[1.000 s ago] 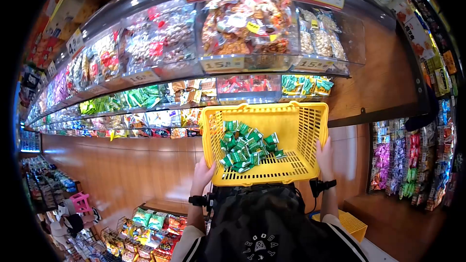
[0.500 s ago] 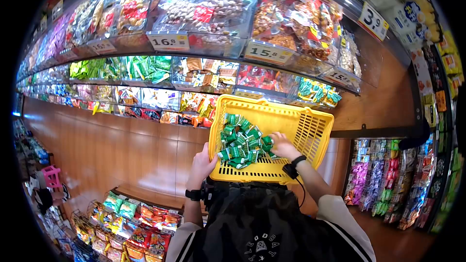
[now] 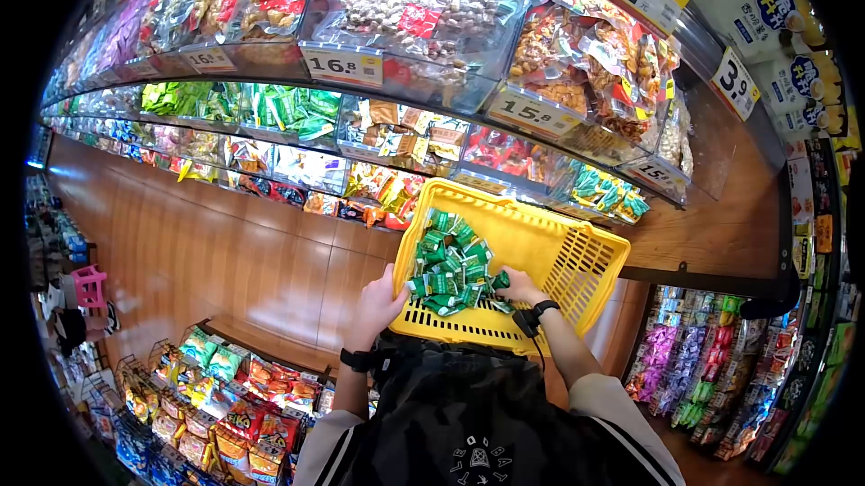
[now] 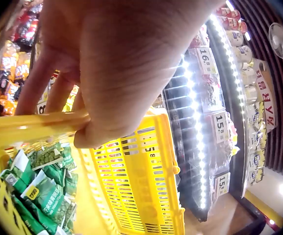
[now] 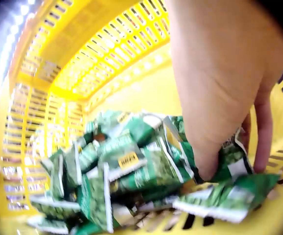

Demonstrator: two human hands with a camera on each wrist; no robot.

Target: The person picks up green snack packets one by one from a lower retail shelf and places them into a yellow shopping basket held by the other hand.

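Note:
A yellow shopping basket [image 3: 527, 232] is held in front of the body, tilted so its inside shows. Small green snack packets [image 3: 450, 263], with green peas pictured on them, lie heaped at its left end. My left hand [image 3: 382, 302] grips the basket's left rim; in the left wrist view the thumb hooks over the rim [image 4: 34, 122] and the fingers hang outside. Down inside the basket, my right hand [image 3: 521, 287] pinches a green snack packet [image 5: 233, 164] at the heap's right side. Another packet [image 5: 229, 198] lies just below the thumb.
Tiered shelves of bagged snacks [image 3: 387, 9] with price tags [image 3: 342, 64] run along the front, close behind the basket's far rim. Hanging packets [image 3: 703, 360] stand at right. A low snack rack [image 3: 234, 405] sits at lower left, and a pink stool [image 3: 88, 286] is farther left.
My right hand has left the basket's right rim and reached in to the packets, pinching one. The left hand stays on the rim. The basket has turned slightly, and the view has shifted.

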